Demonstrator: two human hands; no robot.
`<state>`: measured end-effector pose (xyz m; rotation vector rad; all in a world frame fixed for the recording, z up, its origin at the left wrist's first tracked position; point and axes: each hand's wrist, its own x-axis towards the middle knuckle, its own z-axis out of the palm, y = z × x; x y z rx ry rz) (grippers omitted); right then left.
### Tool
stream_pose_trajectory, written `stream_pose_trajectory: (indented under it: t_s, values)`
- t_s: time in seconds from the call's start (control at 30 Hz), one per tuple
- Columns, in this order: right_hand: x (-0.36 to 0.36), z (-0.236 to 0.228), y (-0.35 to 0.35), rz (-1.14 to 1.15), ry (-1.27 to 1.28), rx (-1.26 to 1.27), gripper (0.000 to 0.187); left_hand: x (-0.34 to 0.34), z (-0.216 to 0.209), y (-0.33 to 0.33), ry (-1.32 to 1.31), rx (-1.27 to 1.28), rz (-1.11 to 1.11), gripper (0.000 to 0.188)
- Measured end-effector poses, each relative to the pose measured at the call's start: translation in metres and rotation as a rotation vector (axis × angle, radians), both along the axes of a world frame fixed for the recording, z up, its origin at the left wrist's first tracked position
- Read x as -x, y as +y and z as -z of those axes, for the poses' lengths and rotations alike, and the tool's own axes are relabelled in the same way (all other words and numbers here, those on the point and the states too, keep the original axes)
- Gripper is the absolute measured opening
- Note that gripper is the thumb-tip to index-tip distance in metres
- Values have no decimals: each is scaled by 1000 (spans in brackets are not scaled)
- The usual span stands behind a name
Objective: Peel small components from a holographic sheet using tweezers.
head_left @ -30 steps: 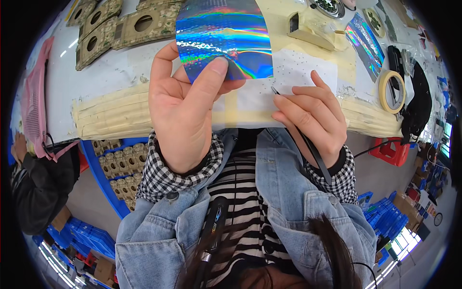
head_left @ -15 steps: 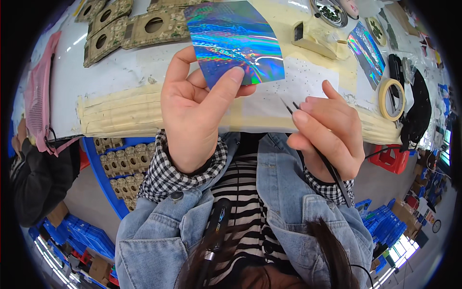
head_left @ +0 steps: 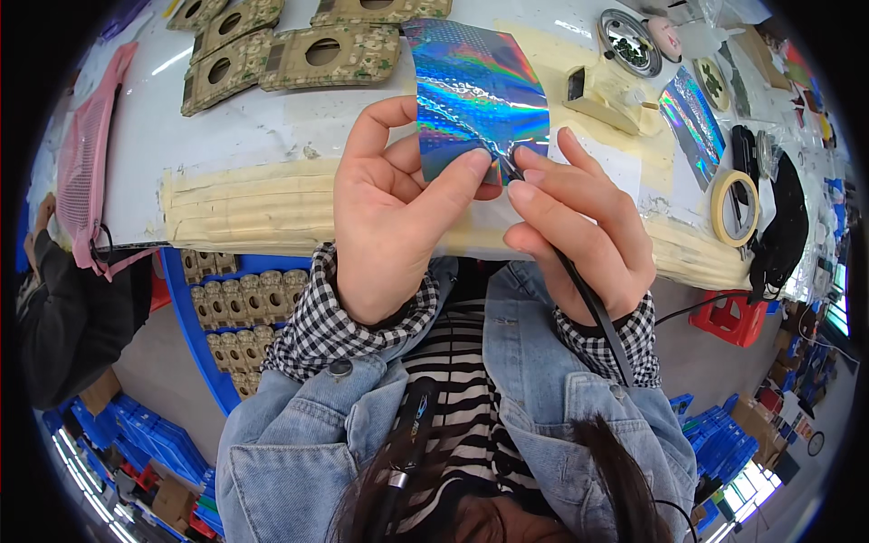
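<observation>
My left hand (head_left: pixel 398 208) holds up a shiny blue holographic sheet (head_left: pixel 475 100), its thumb pressed on the near edge and the fingers behind. Small raised dots or cut shapes run in rows across the sheet. In my right hand (head_left: pixel 588 222) is a pair of dark tweezers (head_left: pixel 584 294), gripped between thumb and fingers. Their tips meet the sheet close beside my left thumb. Whether anything sits between the tips is too small to tell. Several camouflage-patterned pieces with round holes (head_left: pixel 330 56) lie on the table beyond my left hand.
Right of my hands are a tape-covered block (head_left: pixel 602 98), a round dish of small green pieces (head_left: pixel 629 43), a second holographic sheet (head_left: pixel 692 122) and a tape roll (head_left: pixel 734 208). A pink mesh bag (head_left: pixel 90 163) hangs at left. Below the table stands a blue tray (head_left: pixel 201 330) of camouflage pieces.
The tweezers in my right hand have moved left and now touch the sheet. My left hand and the sheet sit slightly farther right and lower in view.
</observation>
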<state>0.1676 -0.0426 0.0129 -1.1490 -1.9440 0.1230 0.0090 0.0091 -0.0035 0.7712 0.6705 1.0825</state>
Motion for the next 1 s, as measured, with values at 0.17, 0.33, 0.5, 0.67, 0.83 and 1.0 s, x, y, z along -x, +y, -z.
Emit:
stream_pose_trajectory:
  t_s: [0.17, 0.33, 0.5, 0.67, 0.83, 1.0]
  values:
    - [2, 3, 2, 29, 5, -43, 31, 1, -2, 0, 9, 37, 0, 45]
    - [4, 3, 3, 48, 26, -59, 28, 2, 0, 1, -7, 34, 4, 44]
    - [5, 4, 2, 62, 47, -51, 26, 3, 1, 1, -14, 29, 12, 43]
    - [5, 3, 1, 25, 58, -1, 24, 2, 0, 1, -11, 27, 6, 43]
    - [5, 0, 0, 36, 71, 21, 24, 1, 0, 1, -1, 20, 6, 42]
    - [5, -3, 3, 71, 124, 56, 26, 1, 4, 0, -7, -6, 2, 42]
